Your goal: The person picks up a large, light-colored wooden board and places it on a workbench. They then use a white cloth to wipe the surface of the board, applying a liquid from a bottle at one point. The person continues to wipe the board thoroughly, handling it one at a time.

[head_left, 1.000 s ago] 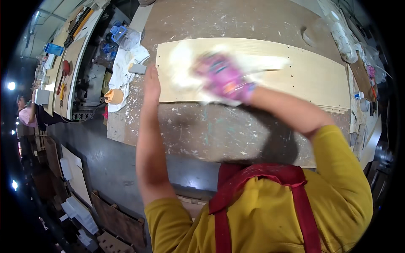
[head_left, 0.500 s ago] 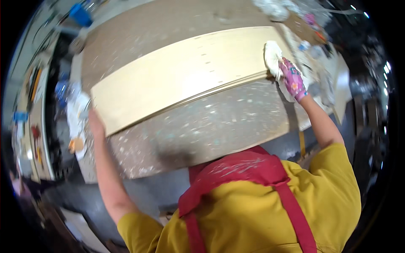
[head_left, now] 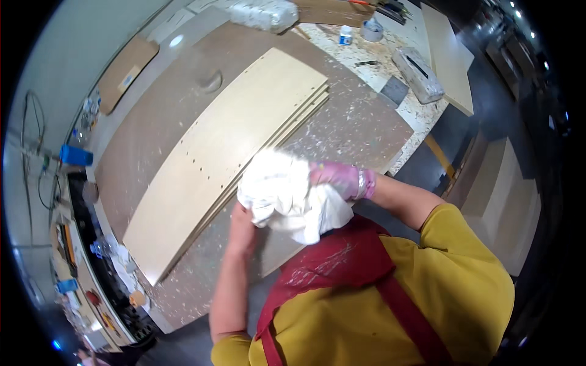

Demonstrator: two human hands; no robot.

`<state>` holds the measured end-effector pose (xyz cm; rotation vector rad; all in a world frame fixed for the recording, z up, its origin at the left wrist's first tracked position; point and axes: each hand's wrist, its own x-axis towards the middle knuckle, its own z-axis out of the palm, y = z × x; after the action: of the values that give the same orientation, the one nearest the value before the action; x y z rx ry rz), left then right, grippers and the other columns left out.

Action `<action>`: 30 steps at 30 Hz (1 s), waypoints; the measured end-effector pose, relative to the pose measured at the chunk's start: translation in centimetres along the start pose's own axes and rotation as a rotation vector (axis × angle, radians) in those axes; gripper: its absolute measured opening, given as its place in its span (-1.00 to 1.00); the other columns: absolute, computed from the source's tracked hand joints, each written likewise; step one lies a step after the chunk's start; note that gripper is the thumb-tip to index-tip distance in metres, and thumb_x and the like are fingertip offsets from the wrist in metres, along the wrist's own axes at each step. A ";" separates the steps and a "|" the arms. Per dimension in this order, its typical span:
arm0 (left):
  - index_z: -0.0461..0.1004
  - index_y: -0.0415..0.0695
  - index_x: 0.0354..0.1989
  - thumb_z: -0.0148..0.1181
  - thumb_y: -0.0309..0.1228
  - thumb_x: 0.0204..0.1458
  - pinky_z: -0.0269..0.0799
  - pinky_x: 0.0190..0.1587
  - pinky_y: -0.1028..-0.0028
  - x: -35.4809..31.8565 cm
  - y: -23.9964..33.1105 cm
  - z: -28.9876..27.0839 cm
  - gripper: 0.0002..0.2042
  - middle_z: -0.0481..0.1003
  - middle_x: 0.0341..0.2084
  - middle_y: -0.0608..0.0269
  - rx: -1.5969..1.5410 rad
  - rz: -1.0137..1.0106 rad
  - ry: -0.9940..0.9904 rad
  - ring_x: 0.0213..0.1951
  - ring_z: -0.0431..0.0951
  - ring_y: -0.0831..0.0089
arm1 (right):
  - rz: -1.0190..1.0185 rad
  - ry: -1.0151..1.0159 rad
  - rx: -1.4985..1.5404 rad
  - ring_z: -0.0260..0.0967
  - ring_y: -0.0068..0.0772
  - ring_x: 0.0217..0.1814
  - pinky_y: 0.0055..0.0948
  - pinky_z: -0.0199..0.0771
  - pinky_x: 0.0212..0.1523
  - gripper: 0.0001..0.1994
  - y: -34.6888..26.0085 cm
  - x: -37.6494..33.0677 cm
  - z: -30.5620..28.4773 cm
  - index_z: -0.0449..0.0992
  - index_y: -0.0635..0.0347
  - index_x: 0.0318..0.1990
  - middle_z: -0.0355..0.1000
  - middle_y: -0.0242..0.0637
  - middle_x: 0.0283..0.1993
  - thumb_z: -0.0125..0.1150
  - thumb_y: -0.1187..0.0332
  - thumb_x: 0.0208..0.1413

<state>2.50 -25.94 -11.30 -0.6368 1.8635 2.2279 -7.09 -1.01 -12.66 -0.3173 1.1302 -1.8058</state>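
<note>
Our cloth [head_left: 278, 192] has moved along the boards [head_left: 226, 140]; right fingers [head_left: 320, 174] grip it; whether left fingers [head_left: 242, 213] do, we cannot tell.

Beyond the far long edge of the board stack [head_left: 226, 155], we have a broad strip of brown tabletop [head_left: 146, 131] for a hand to pass over, though a pale round shape [head_left: 211, 82], too unclear to name, sits there; across the stack's top face we find a way from end to end, but at its near edge a bunched white cloth [head_left: 278, 183], the gloved right hand [head_left: 334, 177] and the left hand [head_left: 243, 224] block us; well past its right end we meet a small bottle [head_left: 345, 36] and an oblong block [head_left: 419, 76]
</note>
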 end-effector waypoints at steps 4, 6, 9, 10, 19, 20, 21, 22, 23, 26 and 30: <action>0.48 -0.30 -0.08 0.07 -0.62 0.04 0.38 -0.16 0.58 -1.8 2.0 3.4 -0.75 0.52 -0.25 0.32 0.039 0.127 0.208 -0.23 0.49 0.56 | -0.278 0.209 -0.906 0.45 -0.38 0.06 -0.41 0.38 0.11 -0.63 0.3 -0.9 -3.9 0.45 0.33 0.07 0.50 -0.14 0.03 0.09 0.35 0.13; 0.48 -0.29 -0.12 0.10 -0.63 -0.01 0.38 -0.17 0.57 -2.8 2.8 4.9 -0.76 0.51 -0.29 0.32 0.164 0.312 0.159 -0.25 0.49 0.56 | -0.268 0.223 -0.885 0.46 -0.35 0.07 -0.38 0.40 0.10 -0.65 0.6 -1.3 -5.4 0.44 0.34 0.08 0.49 -0.12 0.03 0.05 0.37 0.17; 0.49 -0.27 -0.17 0.18 -0.63 -0.12 0.41 -0.17 0.49 -3.6 3.7 7.6 -0.73 0.52 -0.33 0.16 0.503 0.552 0.222 -0.27 0.54 0.41 | -0.193 0.048 -0.221 0.39 -0.28 0.17 -0.35 0.38 0.16 -0.60 1.5 -1.9 -5.8 0.34 0.30 0.17 0.41 -0.16 0.14 0.05 0.32 0.22; 0.49 -0.25 -0.15 0.22 -0.60 -0.15 0.42 -0.16 0.43 -3.4 3.9 8.5 -0.69 0.51 -0.32 0.10 0.696 0.736 0.151 -0.26 0.54 0.30 | -0.102 -0.137 0.415 0.37 -0.24 0.18 -0.27 0.36 0.22 -0.56 2.0 -2.2 -5.3 0.24 0.26 0.24 0.35 -0.16 0.21 0.00 0.28 0.26; 0.52 -0.21 -0.17 0.21 -0.33 0.07 0.44 -0.16 0.36 1.9 8.4 8.0 -0.77 0.54 -0.32 0.12 0.930 0.543 -0.559 -0.27 0.55 0.27 | 0.170 -0.198 1.075 0.31 -0.20 0.25 -0.19 0.27 0.31 -0.54 2.6 -3.7 -2.9 0.14 0.24 0.34 0.24 -0.14 0.32 -0.22 0.27 0.35; 0.54 -0.22 -0.22 0.18 -0.35 0.11 0.43 -0.16 0.41 3.5 9.6 6.3 -0.80 0.56 -0.34 0.15 0.852 0.476 -0.379 -0.28 0.56 0.36 | -0.082 -0.084 0.547 0.31 -0.19 0.25 -0.19 0.25 0.32 -0.52 2.3 -4.1 -3.6 0.14 0.25 0.33 0.24 -0.15 0.31 -0.20 0.22 0.34; 0.56 -0.24 -0.27 0.14 -0.36 0.14 0.42 -0.16 0.46 5.2 10.7 4.2 -0.82 0.58 -0.36 0.18 0.777 0.433 -0.195 -0.29 0.56 0.45 | -0.153 -0.038 0.430 0.31 -0.17 0.24 -0.20 0.24 0.32 -0.49 2.0 -4.4 -4.5 0.15 0.25 0.33 0.25 -0.14 0.30 -0.15 0.19 0.31; 0.56 -0.24 -0.26 0.09 -0.38 0.19 0.40 -0.19 0.51 7.1 11.6 2.1 -0.81 0.57 -0.43 0.24 0.744 0.499 -0.029 -0.32 0.52 0.54 | -0.217 0.017 0.312 0.31 -0.16 0.24 -0.21 0.24 0.33 -0.46 1.9 -5.1 -5.2 0.15 0.26 0.32 0.26 -0.13 0.30 -0.10 0.16 0.28; 0.55 -0.26 -0.28 0.05 -0.38 0.21 0.39 -0.20 0.51 8.9 12.1 0.1 -0.80 0.57 -0.45 0.24 0.679 0.548 0.053 -0.35 0.52 0.53 | -0.229 -0.072 0.610 0.31 -0.15 0.24 -0.22 0.25 0.32 -0.42 1.7 -5.7 -6.2 0.16 0.27 0.32 0.27 -0.10 0.28 -0.01 0.14 0.23; 0.52 -0.25 -0.21 0.11 -0.39 0.16 0.40 -0.15 0.43 10.4 11.6 -5.3 -0.82 0.56 -0.32 0.11 0.964 0.590 0.202 -0.25 0.54 0.38 | -0.127 0.378 0.537 0.32 -0.15 0.23 -0.25 0.32 0.27 -0.36 2.1 -8.4 -7.5 0.15 0.31 0.31 0.26 -0.03 0.27 0.15 0.23 0.10; 0.38 -0.12 0.13 0.27 -0.11 -0.02 0.24 0.16 0.18 7.3 8.3 -10.0 -0.44 0.31 0.16 -0.01 1.361 0.602 0.070 0.17 0.32 0.03 | -0.203 0.441 0.418 0.36 -0.17 0.20 -0.24 0.43 0.17 -0.42 2.4 -9.2 -8.0 0.19 0.33 0.29 0.31 -0.04 0.22 0.12 0.32 0.11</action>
<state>-5.16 -38.40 -8.29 0.1357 3.1481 0.5717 -5.99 10.73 -16.58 0.2329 0.9987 -2.3090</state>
